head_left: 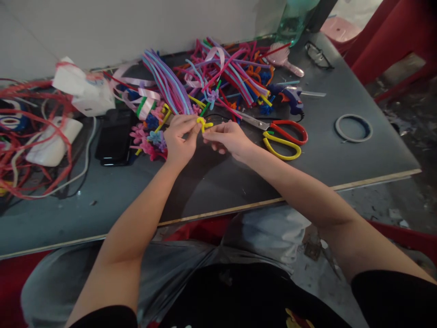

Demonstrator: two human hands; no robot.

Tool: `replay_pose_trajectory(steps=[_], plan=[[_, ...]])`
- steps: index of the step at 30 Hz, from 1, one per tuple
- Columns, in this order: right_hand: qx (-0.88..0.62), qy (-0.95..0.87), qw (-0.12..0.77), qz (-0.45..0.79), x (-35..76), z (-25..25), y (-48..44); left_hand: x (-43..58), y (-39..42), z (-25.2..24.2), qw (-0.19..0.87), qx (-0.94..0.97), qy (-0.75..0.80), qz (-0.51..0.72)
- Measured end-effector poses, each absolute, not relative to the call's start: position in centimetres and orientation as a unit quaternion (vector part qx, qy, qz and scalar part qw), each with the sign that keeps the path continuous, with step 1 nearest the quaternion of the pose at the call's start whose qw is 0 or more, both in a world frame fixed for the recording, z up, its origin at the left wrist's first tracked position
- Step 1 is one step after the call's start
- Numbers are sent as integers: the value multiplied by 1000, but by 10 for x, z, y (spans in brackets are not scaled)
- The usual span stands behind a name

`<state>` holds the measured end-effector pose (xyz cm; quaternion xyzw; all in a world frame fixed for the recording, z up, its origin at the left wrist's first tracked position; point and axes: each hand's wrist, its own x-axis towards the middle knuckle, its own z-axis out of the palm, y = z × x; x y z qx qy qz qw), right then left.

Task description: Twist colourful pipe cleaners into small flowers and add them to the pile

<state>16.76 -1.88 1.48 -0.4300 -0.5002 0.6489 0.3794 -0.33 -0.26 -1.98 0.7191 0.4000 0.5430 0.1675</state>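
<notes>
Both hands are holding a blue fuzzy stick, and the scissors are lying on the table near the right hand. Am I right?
Not quite: the fuzzy stick that the left hand and right hand hold is yellow, as the head view shows. The scissors do lie on the table near the right hand.

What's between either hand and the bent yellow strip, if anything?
Nothing visible. The left hand pinches the bent yellow strip, and the right hand's fingertips are right at its lower end; whether they grip it is too small to tell. The scissors lie right of that hand, outside the gap.
</notes>
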Motion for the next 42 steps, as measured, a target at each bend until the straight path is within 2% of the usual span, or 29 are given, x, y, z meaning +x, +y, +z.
replay_pose_trajectory(steps=[4, 8, 10, 12, 15, 23, 34, 36, 39, 42], plan=[[-420, -517, 391, 636, 169, 10, -14, -1, -5, -17, 170, 709, 406, 552], [-411, -606, 507, 454, 178, 4, -4, -1, 2, -25, 232, 656, 405, 594], [-392, -652, 524, 383, 182, 3, -1, 0, 6, -30, 266, 641, 398, 600], [-378, -677, 517, 363, 184, 3, 0, 1, 8, -34, 292, 630, 397, 600], [-351, -681, 508, 394, 184, -1, 3, 3, 8, -34, 316, 623, 392, 599], [-310, -580, 440, 612, 187, -6, 12, 8, 3, -25, 386, 626, 373, 565], [-223, -552, 300, 745, 194, 4, 9, 9, -2, -27, 446, 638, 375, 504], [-260, -557, 352, 707, 190, 2, 8, 9, 0, -29, 442, 631, 373, 517], [-332, -591, 463, 571, 186, 4, 5, 7, 7, -34, 430, 618, 379, 538], [-360, -655, 489, 449, 187, 10, -1, 5, 12, -39, 427, 617, 375, 544]])
